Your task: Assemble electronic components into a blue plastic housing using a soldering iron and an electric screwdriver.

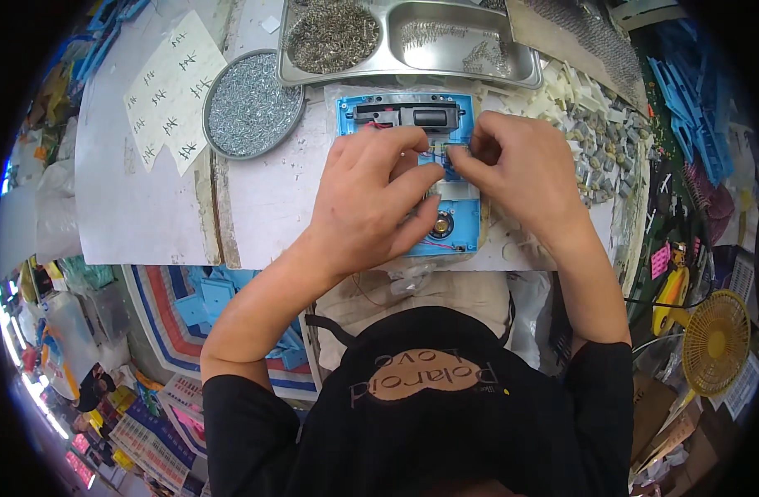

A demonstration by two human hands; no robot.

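Note:
A blue plastic housing [472, 217] lies open on the white table in front of me. Across its far end sits a black mechanism [421, 116], and a small round speaker [442, 224] is near its close end. Thin wires and a small board [439, 153] show between my hands. My left hand [371, 195] reaches over the housing's left side, fingers curled with the tips at its middle. From the right side my right hand [524, 166] pinches thumb and forefinger beside the wires. Whatever is between the fingertips of either hand is too small or hidden to name.
A round grey dish of small screws [253, 103] stands to the left, by a marked paper sheet [171, 99]. Behind the housing is a metal tray [387, 70] of springs. Small white and grey parts [586, 132] lie heaped at right. A yellow fan [715, 344] stands beyond.

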